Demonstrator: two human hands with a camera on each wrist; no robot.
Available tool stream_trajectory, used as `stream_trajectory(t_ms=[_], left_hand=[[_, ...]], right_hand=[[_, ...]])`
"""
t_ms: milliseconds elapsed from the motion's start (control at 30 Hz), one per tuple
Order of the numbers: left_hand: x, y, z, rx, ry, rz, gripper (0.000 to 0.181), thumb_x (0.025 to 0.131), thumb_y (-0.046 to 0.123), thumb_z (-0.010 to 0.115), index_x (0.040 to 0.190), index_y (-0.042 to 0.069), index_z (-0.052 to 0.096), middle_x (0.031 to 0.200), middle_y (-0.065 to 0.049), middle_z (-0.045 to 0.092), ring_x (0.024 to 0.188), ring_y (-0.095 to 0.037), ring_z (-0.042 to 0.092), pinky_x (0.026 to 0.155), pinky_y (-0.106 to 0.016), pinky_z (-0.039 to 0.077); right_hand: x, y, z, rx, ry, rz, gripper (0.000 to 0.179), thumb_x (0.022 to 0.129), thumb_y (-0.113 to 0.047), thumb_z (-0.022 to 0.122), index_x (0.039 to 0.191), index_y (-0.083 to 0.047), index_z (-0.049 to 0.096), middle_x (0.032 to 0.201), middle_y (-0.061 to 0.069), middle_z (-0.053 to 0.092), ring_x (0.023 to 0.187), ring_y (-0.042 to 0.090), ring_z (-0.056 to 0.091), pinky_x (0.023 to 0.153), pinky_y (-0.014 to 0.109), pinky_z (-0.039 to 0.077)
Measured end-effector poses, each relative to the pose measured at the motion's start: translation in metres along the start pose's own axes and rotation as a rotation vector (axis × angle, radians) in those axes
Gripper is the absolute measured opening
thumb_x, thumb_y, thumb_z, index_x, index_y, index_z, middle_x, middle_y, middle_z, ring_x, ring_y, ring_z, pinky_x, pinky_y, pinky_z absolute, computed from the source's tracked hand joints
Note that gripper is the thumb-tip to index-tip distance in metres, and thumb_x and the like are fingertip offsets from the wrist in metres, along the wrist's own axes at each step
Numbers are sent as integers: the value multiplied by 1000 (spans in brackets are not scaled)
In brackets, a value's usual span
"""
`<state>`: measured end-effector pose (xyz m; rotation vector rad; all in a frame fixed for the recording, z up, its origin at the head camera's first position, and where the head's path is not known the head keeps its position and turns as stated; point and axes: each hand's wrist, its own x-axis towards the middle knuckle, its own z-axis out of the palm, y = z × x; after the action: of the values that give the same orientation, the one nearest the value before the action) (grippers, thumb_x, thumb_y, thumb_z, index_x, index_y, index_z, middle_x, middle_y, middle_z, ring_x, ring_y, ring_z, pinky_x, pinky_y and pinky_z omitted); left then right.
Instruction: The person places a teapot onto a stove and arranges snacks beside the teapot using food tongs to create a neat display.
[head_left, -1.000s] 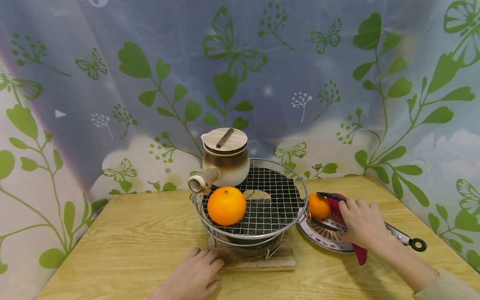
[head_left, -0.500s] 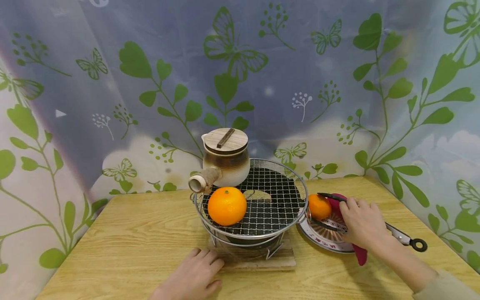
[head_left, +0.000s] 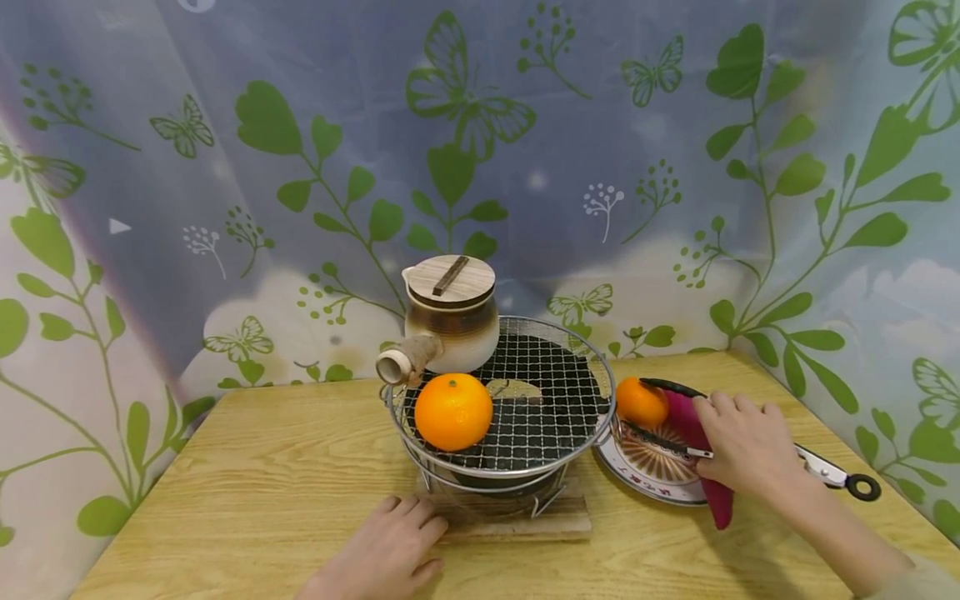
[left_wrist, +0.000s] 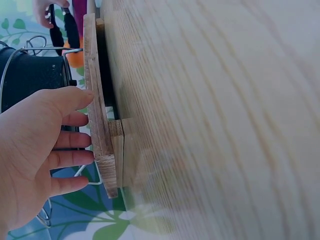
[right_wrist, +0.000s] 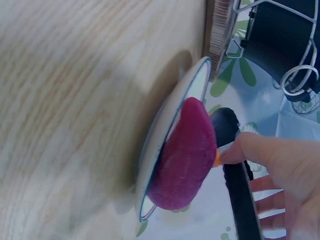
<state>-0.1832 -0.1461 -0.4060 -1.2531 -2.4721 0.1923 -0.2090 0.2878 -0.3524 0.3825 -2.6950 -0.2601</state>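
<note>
My right hand [head_left: 750,442] grips a pair of black and silver tongs [head_left: 823,472] over the plate. The tongs' arms stand on either side of a small orange [head_left: 642,403], one over its top and one below it. A purple sweet potato [right_wrist: 182,155] lies on the patterned plate [head_left: 637,483], partly hidden by the hand in the head view. My left hand [head_left: 390,542] rests by the front left of a wooden board [head_left: 517,529]. In the left wrist view its loosely straight fingers [left_wrist: 72,159] reach to the board's edge.
A round wire grill [head_left: 555,417] over a dark stove stands on the board. It bears a larger orange [head_left: 453,412] and a lidded clay pot [head_left: 453,325] whose side handle points front left. The plate sits right beside the grill's rim. A printed curtain [head_left: 525,167] hangs behind.
My right hand and the tongs have moved a little to the right. The small orange has shifted slightly up and right with them. My left hand has stayed in place.
</note>
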Motion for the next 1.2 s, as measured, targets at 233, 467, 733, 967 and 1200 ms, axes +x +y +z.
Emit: stream_trajectory(t_ms=[233, 467, 733, 967, 1200], left_hand=[[1, 0, -1, -16, -30, -4, 25, 82, 39, 65, 93, 17, 59, 89, 1, 55, 81, -16, 52, 69, -32, 41], [1, 0, -1, -28, -49, -1, 25, 83, 39, 64, 95, 18, 60, 90, 1, 55, 81, -15, 52, 69, -31, 42], [0, 0, 2, 0, 42, 17, 26, 78, 38, 67, 91, 17, 59, 87, 1, 54, 79, -16, 51, 67, -32, 41], [0, -1, 4, 20, 49, 23, 27, 78, 39, 67, 90, 17, 59, 87, 1, 55, 80, -17, 52, 67, -32, 41], [0, -1, 4, 14, 44, 18, 27, 78, 39, 67, 89, 17, 58, 87, 1, 55, 82, -17, 52, 68, -32, 41]], right_hand=[[-1, -1, 1, -18, -13, -28, 68, 51, -38, 83, 101, 0, 56, 83, 11, 49, 77, 34, 51, 56, 43, 35], [-3, -2, 1, -19, 20, -45, 61, 50, -31, 82, 97, -2, 55, 81, 10, 48, 74, 34, 51, 54, 42, 34], [-2, 3, -6, -24, 60, -42, 64, 51, -33, 84, 98, -1, 54, 82, 11, 49, 72, 34, 50, 52, 40, 34], [-2, 6, -13, -13, 113, -38, 61, 51, -31, 82, 97, -2, 54, 78, 8, 47, 68, 31, 48, 51, 38, 31], [-1, 8, -22, -19, 183, -40, 59, 49, -30, 82, 93, -3, 52, 78, 8, 46, 66, 31, 48, 50, 37, 30]])
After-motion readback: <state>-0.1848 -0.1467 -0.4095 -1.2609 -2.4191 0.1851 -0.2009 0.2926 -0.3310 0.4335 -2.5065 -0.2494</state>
